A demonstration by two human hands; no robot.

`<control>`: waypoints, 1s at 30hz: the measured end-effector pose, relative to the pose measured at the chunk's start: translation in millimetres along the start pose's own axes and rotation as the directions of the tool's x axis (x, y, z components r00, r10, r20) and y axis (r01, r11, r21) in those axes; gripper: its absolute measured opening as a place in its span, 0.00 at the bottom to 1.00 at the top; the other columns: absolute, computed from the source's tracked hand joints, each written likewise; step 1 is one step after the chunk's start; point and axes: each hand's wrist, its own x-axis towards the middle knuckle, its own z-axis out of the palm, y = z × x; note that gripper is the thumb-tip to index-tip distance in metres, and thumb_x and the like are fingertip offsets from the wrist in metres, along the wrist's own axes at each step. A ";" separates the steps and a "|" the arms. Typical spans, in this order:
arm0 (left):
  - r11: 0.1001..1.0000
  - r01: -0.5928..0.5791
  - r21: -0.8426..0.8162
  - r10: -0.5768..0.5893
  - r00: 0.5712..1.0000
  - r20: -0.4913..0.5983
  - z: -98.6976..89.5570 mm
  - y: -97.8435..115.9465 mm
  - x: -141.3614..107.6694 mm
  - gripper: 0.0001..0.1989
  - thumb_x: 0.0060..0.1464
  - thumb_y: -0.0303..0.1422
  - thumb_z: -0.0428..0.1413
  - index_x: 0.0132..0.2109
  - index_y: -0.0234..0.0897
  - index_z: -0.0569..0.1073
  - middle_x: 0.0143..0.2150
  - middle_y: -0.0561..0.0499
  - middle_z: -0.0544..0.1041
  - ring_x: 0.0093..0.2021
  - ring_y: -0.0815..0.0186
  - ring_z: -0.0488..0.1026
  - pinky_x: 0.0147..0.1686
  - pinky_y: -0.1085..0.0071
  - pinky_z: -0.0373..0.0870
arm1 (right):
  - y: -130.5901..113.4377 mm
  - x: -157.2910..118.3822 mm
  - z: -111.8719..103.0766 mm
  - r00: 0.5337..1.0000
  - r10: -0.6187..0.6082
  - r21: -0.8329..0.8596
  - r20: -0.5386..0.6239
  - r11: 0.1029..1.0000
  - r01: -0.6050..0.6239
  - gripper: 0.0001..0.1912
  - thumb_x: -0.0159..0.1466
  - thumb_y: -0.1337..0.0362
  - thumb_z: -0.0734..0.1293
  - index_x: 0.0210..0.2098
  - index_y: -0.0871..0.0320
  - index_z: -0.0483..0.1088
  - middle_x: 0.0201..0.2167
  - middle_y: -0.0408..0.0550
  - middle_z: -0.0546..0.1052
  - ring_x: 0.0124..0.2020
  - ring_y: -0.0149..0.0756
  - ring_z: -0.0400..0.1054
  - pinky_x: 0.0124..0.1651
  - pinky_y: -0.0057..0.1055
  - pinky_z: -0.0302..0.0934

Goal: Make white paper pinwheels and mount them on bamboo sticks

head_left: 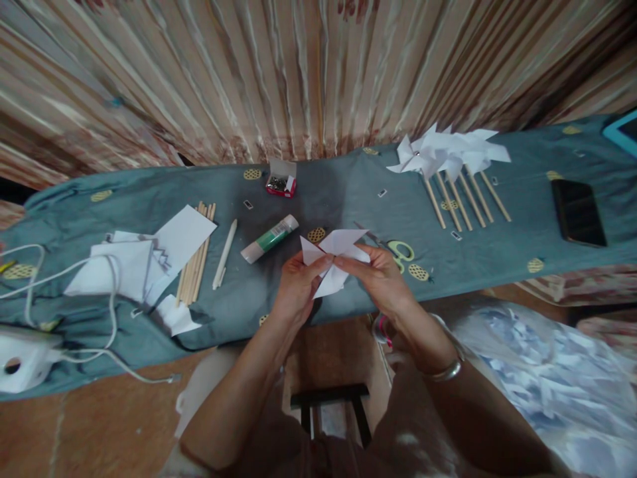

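A white paper pinwheel (331, 282) is held between both hands over the front of the table. My left hand (298, 279) grips its left side, thumb near the centre. On its right side my right hand (381, 275) pinches it, thumb also at the middle. Just beyond the right hand lie scissors with green handles (401, 252). A green and white glue stick (270, 239) rests to the left of the pinwheel, with a white pen (226, 252) beside it. Farther back stands an open small red box (281, 180) of metal pins.
Wooden sticks (196, 259) and white paper sheets (124, 265) lie at left, near a white cable and power strip (30, 358). Finished pinwheels on sticks (448, 156) lie back right, beside a black phone (580, 212). A clear bag of white paper (557, 378) is below right.
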 end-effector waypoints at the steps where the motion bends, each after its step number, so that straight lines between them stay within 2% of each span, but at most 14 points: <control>1: 1.000 0.000 0.000 0.000 1.000 -0.002 -0.3 -0.2 -0.3 0.21 0.27 0.35 0.76 0.31 0.32 0.80 0.29 0.48 0.83 0.26 0.66 0.76 0.30 0.72 0.68 | 0.7 0.2 0.4 1.000 -0.001 -0.002 -0.011 1.000 0.001 0.14 0.47 0.56 0.80 0.32 0.50 0.82 0.33 0.40 0.84 0.33 0.35 0.76 0.43 0.35 0.72; 6: 1.000 -0.027 0.010 0.027 0.999 -0.026 -2.4 0.4 -1.6 0.23 0.26 0.36 0.76 0.32 0.32 0.79 0.30 0.47 0.83 0.30 0.62 0.79 0.33 0.69 0.71 | 2.4 1.1 3.1 1.000 -0.007 -0.026 -0.023 1.000 0.007 0.14 0.46 0.56 0.80 0.31 0.52 0.82 0.32 0.42 0.84 0.35 0.38 0.77 0.44 0.38 0.72; 11: 0.998 -0.058 0.016 0.058 0.998 0.007 -2.4 1.2 -4.5 0.21 0.30 0.37 0.75 0.34 0.33 0.80 0.31 0.48 0.83 0.33 0.60 0.80 0.38 0.66 0.74 | 0.1 -0.2 3.5 1.000 -0.002 0.007 -0.005 1.000 0.002 0.12 0.46 0.57 0.80 0.31 0.51 0.82 0.31 0.41 0.84 0.32 0.36 0.75 0.41 0.35 0.70; 15: 0.975 -0.201 0.098 0.198 0.979 0.037 -6.9 8.4 -8.0 0.19 0.39 0.42 0.72 0.37 0.35 0.81 0.36 0.46 0.83 0.37 0.61 0.80 0.41 0.67 0.74 | -4.3 -0.6 -1.8 1.000 0.005 0.066 -0.006 0.998 -0.004 0.11 0.47 0.58 0.80 0.30 0.51 0.82 0.29 0.40 0.84 0.29 0.33 0.73 0.40 0.34 0.69; 17: 0.929 -0.316 0.193 0.318 0.948 0.022 -16.4 20.1 -8.8 0.17 0.45 0.44 0.69 0.38 0.37 0.82 0.38 0.46 0.83 0.39 0.63 0.79 0.41 0.69 0.73 | -7.4 -0.8 -5.9 1.000 -0.011 0.065 -0.026 0.998 0.013 0.12 0.47 0.58 0.80 0.31 0.51 0.82 0.30 0.40 0.84 0.30 0.34 0.74 0.42 0.35 0.69; 20: 0.774 -0.494 0.396 0.550 0.835 -0.034 -44.3 48.8 -8.4 0.12 0.50 0.43 0.66 0.36 0.40 0.82 0.35 0.49 0.83 0.32 0.67 0.76 0.36 0.70 0.72 | -11.8 -1.7 -11.2 0.998 -0.035 0.046 -0.059 0.998 0.037 0.14 0.46 0.57 0.81 0.32 0.51 0.82 0.32 0.42 0.84 0.34 0.37 0.75 0.46 0.38 0.69; 22: 0.586 -0.516 0.625 0.721 0.685 -0.110 -70.0 70.3 -8.0 0.06 0.48 0.36 0.66 0.33 0.40 0.82 0.29 0.54 0.81 0.27 0.69 0.72 0.33 0.71 0.68 | -13.7 -2.3 -13.3 0.997 -0.041 0.045 -0.065 0.998 0.044 0.15 0.45 0.57 0.81 0.32 0.51 0.82 0.33 0.43 0.84 0.34 0.38 0.75 0.46 0.39 0.69; 23: 0.483 -0.477 0.734 0.778 0.618 -0.111 -83.7 79.8 -8.2 0.04 0.47 0.34 0.66 0.32 0.40 0.81 0.28 0.55 0.80 0.28 0.68 0.71 0.33 0.70 0.67 | -14.1 -2.4 -14.0 0.997 -0.043 0.049 -0.064 0.998 0.046 0.15 0.45 0.57 0.81 0.32 0.51 0.82 0.33 0.42 0.84 0.34 0.38 0.75 0.46 0.39 0.69; 24: 0.402 -0.410 0.818 0.797 0.597 -0.092 -97.0 87.8 -8.6 0.04 0.45 0.32 0.66 0.32 0.40 0.81 0.29 0.56 0.81 0.30 0.67 0.73 0.36 0.69 0.67 | -14.3 -2.4 -14.6 0.997 -0.044 0.055 -0.058 0.997 0.048 0.14 0.45 0.57 0.81 0.31 0.51 0.82 0.33 0.42 0.84 0.34 0.37 0.75 0.46 0.38 0.69; 25: 0.327 -0.316 0.890 0.791 0.608 -0.074 -109.4 94.1 -9.2 0.04 0.45 0.32 0.65 0.32 0.39 0.81 0.30 0.56 0.81 0.31 0.65 0.73 0.37 0.68 0.67 | -14.2 -2.3 -15.1 0.997 -0.048 0.061 -0.053 0.997 0.051 0.14 0.45 0.57 0.81 0.32 0.51 0.82 0.32 0.42 0.84 0.34 0.37 0.74 0.46 0.38 0.69; 26: 0.255 -0.222 0.941 0.770 0.636 -0.059 -120.5 98.5 -9.8 0.05 0.46 0.33 0.64 0.33 0.39 0.81 0.31 0.54 0.81 0.32 0.63 0.74 0.38 0.67 0.66 | -14.0 -2.2 -15.4 0.998 -0.050 0.066 -0.045 0.996 0.053 0.14 0.46 0.58 0.81 0.32 0.51 0.82 0.32 0.42 0.84 0.33 0.36 0.74 0.46 0.38 0.69; 27: 0.172 -0.156 0.973 0.720 0.694 -0.016 -129.9 101.4 -10.4 0.07 0.49 0.35 0.62 0.36 0.38 0.82 0.34 0.53 0.82 0.35 0.62 0.75 0.40 0.66 0.66 | -13.7 -2.0 -15.7 0.998 -0.052 0.069 -0.038 0.996 0.055 0.14 0.46 0.58 0.81 0.32 0.51 0.82 0.32 0.41 0.84 0.33 0.36 0.74 0.46 0.37 0.69; 29: 0.045 -0.049 0.998 0.718 0.696 0.002 -143.2 103.6 -10.7 0.10 0.50 0.35 0.60 0.38 0.37 0.82 0.35 0.51 0.82 0.37 0.59 0.76 0.41 0.65 0.65 | -13.5 -1.8 -16.0 0.998 -0.054 0.069 -0.023 0.996 0.055 0.14 0.47 0.58 0.81 0.33 0.51 0.82 0.32 0.41 0.84 0.34 0.37 0.75 0.46 0.38 0.69; 30: 0.010 0.003 1.000 0.740 0.673 -0.009 -147.4 103.7 -10.3 0.09 0.49 0.35 0.60 0.37 0.37 0.82 0.34 0.50 0.81 0.36 0.58 0.76 0.40 0.65 0.64 | -13.5 -1.8 -16.0 0.998 -0.055 0.069 -0.017 0.996 0.056 0.14 0.47 0.58 0.80 0.33 0.51 0.82 0.32 0.41 0.84 0.35 0.37 0.75 0.47 0.39 0.70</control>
